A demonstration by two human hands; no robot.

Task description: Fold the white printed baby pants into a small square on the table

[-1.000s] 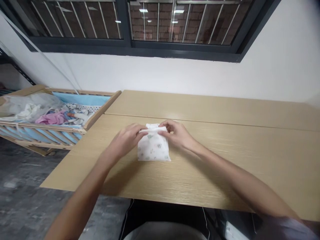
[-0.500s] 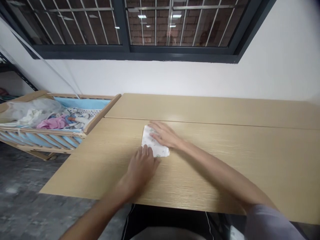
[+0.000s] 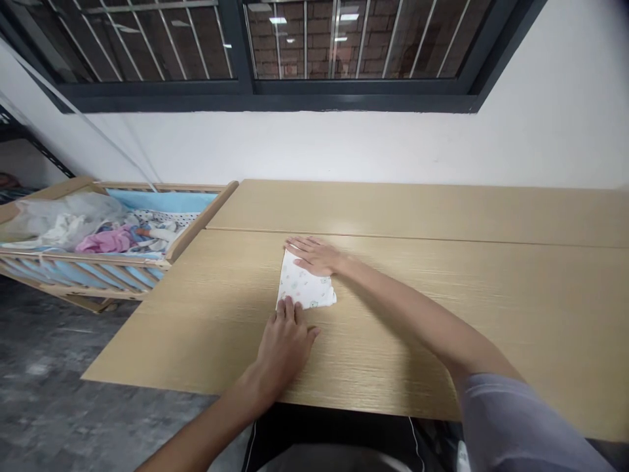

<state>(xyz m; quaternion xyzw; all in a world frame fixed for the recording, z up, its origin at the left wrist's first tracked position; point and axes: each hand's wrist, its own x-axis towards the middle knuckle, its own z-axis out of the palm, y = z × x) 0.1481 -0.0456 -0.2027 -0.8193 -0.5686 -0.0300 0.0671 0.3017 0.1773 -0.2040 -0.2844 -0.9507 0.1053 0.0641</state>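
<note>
A white cloth (image 3: pixel 305 286) with a small printed pattern lies folded flat on the wooden table (image 3: pixel 393 308). My right hand (image 3: pixel 314 254) rests flat over its far edge, fingers stretched out toward the left. At the near left corner, the fingertips of my left hand (image 3: pixel 287 334) touch the cloth, with the thumb spread out to the right. Neither hand grips it. Part of the far edge is hidden under my right hand.
Left of the table stands a wooden crib (image 3: pixel 179 246) with a blue lining. Inside it are a pink cloth (image 3: pixel 108 240), other fabrics and a translucent plastic bag (image 3: pixel 73 213). A white wall (image 3: pixel 344 147) and a barred window (image 3: pixel 255 98) rise behind.
My right hand has moved slightly up to the cloth's far edge and flattened. My left hand has shifted a little toward me, and more of the cloth shows between the hands.
</note>
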